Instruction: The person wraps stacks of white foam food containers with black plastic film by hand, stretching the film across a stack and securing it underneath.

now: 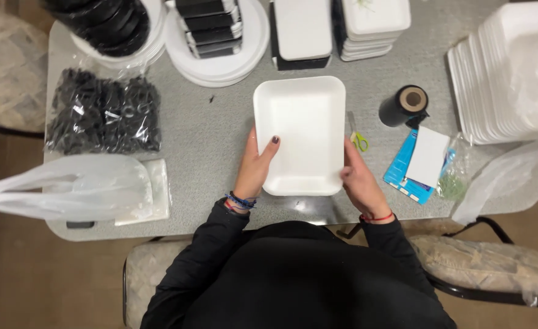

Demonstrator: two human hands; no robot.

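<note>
One white foam tray (302, 131) sat mid-table (220, 140), both hands on it. Left hand (255, 166) gripped its left edge, thumb hooked over the rim; right hand (359, 181) curled round the right edge. One pair of scissors (357, 137) and one black tape roll (403, 105) lay just to the right, one bag of black bits (103, 112) on the left.
</note>
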